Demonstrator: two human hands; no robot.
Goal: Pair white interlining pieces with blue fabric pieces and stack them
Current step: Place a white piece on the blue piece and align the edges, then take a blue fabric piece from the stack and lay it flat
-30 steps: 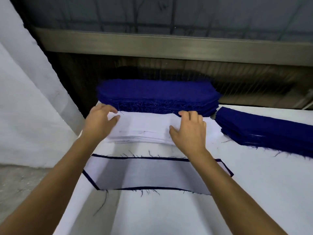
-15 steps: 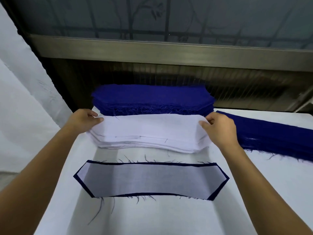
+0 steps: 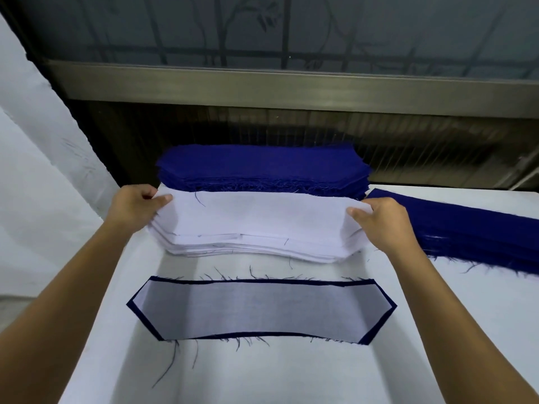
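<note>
A thick stack of white interlining pieces (image 3: 256, 225) lies across the middle of the table. My left hand (image 3: 132, 207) pinches the left end of the top white sheet. At the right end, my right hand (image 3: 382, 220) pinches the same sheet, whose ends are raised slightly off the stack. Behind it sits a tall pile of blue fabric pieces (image 3: 262, 167). In front lies one paired piece (image 3: 259, 309): white interlining laid on a blue piece, only a thin blue border showing.
A second, flatter pile of blue fabric (image 3: 472, 228) stretches along the right side. The table (image 3: 262, 374) is covered in white cloth, its left edge near my left forearm. A metal window ledge (image 3: 291, 88) and dark wall stand behind the piles.
Both hands moved from resting on top of the white stack out to its two ends and took hold of the top sheet. The view shifted back slightly.
</note>
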